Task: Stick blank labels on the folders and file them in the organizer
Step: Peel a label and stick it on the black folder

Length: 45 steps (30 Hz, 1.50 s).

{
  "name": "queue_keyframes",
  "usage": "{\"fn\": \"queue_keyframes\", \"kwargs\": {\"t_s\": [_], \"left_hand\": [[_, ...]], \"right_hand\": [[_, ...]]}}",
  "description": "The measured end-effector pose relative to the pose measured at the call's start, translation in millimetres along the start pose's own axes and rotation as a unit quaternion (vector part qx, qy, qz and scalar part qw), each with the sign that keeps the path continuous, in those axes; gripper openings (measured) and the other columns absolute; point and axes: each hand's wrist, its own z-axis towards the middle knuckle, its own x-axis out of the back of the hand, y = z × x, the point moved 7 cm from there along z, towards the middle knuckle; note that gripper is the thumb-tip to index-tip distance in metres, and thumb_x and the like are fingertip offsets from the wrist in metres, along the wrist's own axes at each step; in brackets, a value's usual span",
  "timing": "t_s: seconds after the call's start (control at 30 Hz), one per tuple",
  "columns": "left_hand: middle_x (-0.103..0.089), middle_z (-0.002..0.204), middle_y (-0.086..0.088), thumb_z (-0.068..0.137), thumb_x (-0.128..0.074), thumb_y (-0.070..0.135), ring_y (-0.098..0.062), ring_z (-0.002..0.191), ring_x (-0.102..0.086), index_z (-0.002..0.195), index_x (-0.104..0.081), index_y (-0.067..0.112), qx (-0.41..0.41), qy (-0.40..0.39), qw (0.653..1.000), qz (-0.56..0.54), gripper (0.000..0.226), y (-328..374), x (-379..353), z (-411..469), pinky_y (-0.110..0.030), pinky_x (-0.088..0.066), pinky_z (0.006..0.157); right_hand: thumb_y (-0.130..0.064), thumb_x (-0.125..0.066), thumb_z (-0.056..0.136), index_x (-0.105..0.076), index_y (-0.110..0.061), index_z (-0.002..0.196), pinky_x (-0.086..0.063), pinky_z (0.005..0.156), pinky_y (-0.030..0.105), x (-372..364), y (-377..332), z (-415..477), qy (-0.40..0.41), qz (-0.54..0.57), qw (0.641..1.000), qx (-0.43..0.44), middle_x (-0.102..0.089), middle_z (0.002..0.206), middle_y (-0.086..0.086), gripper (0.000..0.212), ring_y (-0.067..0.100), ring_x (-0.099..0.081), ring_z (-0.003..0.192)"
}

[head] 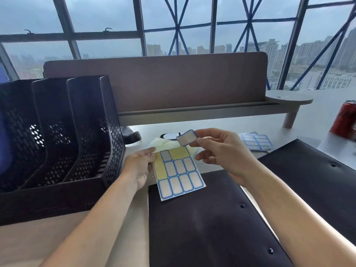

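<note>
- Head view: fingers (204,141) of our right hand (225,151) pinch a peeled blank label (186,138) near the dark folder (202,218) on the tabletop (123,237); our left hand (138,166) grips the label sheet (179,176).
- Risk, we judge: the sticky label could curl onto our fingers or land crooked.
- The black organizer (57,132) at left shows no folders in its slots.

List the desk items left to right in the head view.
black organizer → left hand → label sheet → right hand pinching a peeled label → spare label sheets → red can
</note>
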Motion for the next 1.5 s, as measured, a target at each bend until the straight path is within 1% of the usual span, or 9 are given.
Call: {"fn": "queue_keyframes", "kwargs": {"t_s": [0.27, 0.4, 0.5, 0.67, 0.77, 0.9, 1.07, 1.2, 1.5], "left_hand": [[-0.065, 0.130, -0.003, 0.072, -0.034, -0.020, -0.014, 0.094, -0.057, 0.131, -0.060, 0.010, -0.053, -0.094, 0.991, -0.084, 0.070, 6.2, -20.2, 0.1, -0.021, -0.036, 0.068], [-0.066, 0.117, -0.006, 0.070, -0.032, -0.022, -0.018, 0.098, -0.063, 0.109, -0.066, 0.003, -0.057, -0.089, 0.990, -0.096, 0.057, 6.4, -22.5, -4.8, -0.024, -0.050, 0.086], [-0.062, 0.081, -0.005, 0.068, -0.041, -0.001, -0.029, 0.085, -0.057, 0.073, -0.062, 0.013, -0.091, -0.021, 0.983, 0.159, 0.025, 2.3, -18.8, -6.6, -0.035, -0.047, 0.074], [-0.030, 0.151, -0.024, 0.084, -0.049, 0.016, -0.040, 0.133, -0.039, 0.145, -0.037, 0.011, -0.101, -0.025, 0.776, 0.622, 0.063, -1.0, -34.9, -23.5, -0.038, -0.035, 0.106], [-0.038, 0.147, -0.020, 0.081, -0.047, 0.021, -0.038, 0.133, -0.038, 0.145, -0.041, 0.018, -0.106, -0.033, 0.677, 0.727, 0.064, 5.9, -42.6, -46.3, -0.041, -0.039, 0.105], [-0.066, 0.123, -0.002, 0.086, -0.055, 0.028, -0.025, 0.110, -0.062, 0.125, -0.063, 0.028, -0.166, -0.067, 0.776, 0.604, 0.039, 41.9, -50.7, -68.3, -0.031, -0.048, 0.093], [-0.070, 0.100, 0.000, 0.090, -0.062, 0.051, -0.018, 0.086, -0.065, 0.093, -0.072, 0.014, -0.050, -0.183, 0.940, 0.285, 0.039, 35.7, -55.2, -63.7, -0.032, -0.056, 0.077], [-0.073, 0.103, 0.007, 0.090, -0.066, 0.043, -0.009, 0.104, -0.061, 0.096, -0.075, 0.020, -0.112, -0.142, 0.952, 0.245, 0.026, 31.7, -54.7, -51.5, -0.029, -0.047, 0.092], [-0.070, 0.086, -0.004, 0.093, -0.065, 0.014, -0.018, 0.081, -0.066, 0.089, -0.068, 0.012, -0.025, -0.146, 0.985, 0.082, 0.006, 18.9, -54.9, -51.3, -0.036, -0.054, 0.085]], "right_hand": [[-0.028, -0.062, 0.096, -0.071, -0.025, 0.106, -0.048, 0.073, 0.033, 1.3, 6.2, 2.7, 0.010, 0.015, 1.000, -0.005, -0.071, 0.093, 0.002, 0.014, 0.015, -0.064, 0.065], [-0.035, -0.060, 0.096, -0.069, -0.026, 0.106, -0.051, 0.072, 0.030, -2.6, 14.0, 2.8, -0.006, 0.001, 1.000, -0.025, -0.071, 0.095, -0.001, 0.016, 0.014, -0.065, 0.066], [-0.039, -0.060, 0.096, -0.068, -0.024, 0.109, -0.051, 0.070, 0.030, -3.0, 21.8, 5.0, -0.007, -0.013, 0.999, -0.041, -0.071, 0.097, -0.001, 0.021, 0.015, -0.066, 0.068], [-0.049, -0.053, 0.097, -0.066, -0.016, 0.111, -0.049, 0.065, 0.031, -4.0, 34.3, 5.1, -0.003, -0.002, 0.996, -0.086, -0.070, 0.096, 0.003, 0.038, 0.017, -0.062, 0.064], [-0.057, -0.041, 0.099, -0.068, -0.012, 0.107, -0.045, 0.060, 0.031, -5.5, 36.0, 3.9, 0.007, 0.012, 0.994, -0.109, -0.068, 0.083, 0.002, 0.053, 0.016, -0.056, 0.055], [-0.060, -0.033, 0.100, -0.072, -0.010, 0.102, -0.037, 0.053, 0.029, -2.3, 36.0, 5.8, 0.025, 0.015, 0.994, -0.103, -0.062, 0.074, 0.003, 0.063, 0.014, -0.044, 0.047], [-0.060, -0.031, 0.100, -0.075, -0.011, 0.102, -0.033, 0.053, 0.029, -3.2, 37.2, 6.1, 0.015, 0.071, 0.991, -0.110, -0.057, 0.071, 0.002, 0.065, 0.014, -0.039, 0.046], [-0.060, -0.032, 0.100, -0.075, -0.012, 0.101, -0.033, 0.055, 0.030, -6.2, 38.6, 6.6, 0.000, 0.087, 0.989, -0.116, -0.058, 0.069, 0.002, 0.064, 0.014, -0.040, 0.049], [-0.055, -0.041, 0.100, -0.074, -0.012, 0.097, -0.036, 0.053, 0.028, -0.9, 47.7, 10.0, 0.019, 0.064, 0.989, -0.134, -0.061, 0.068, -0.001, 0.055, 0.012, -0.043, 0.049]]}}
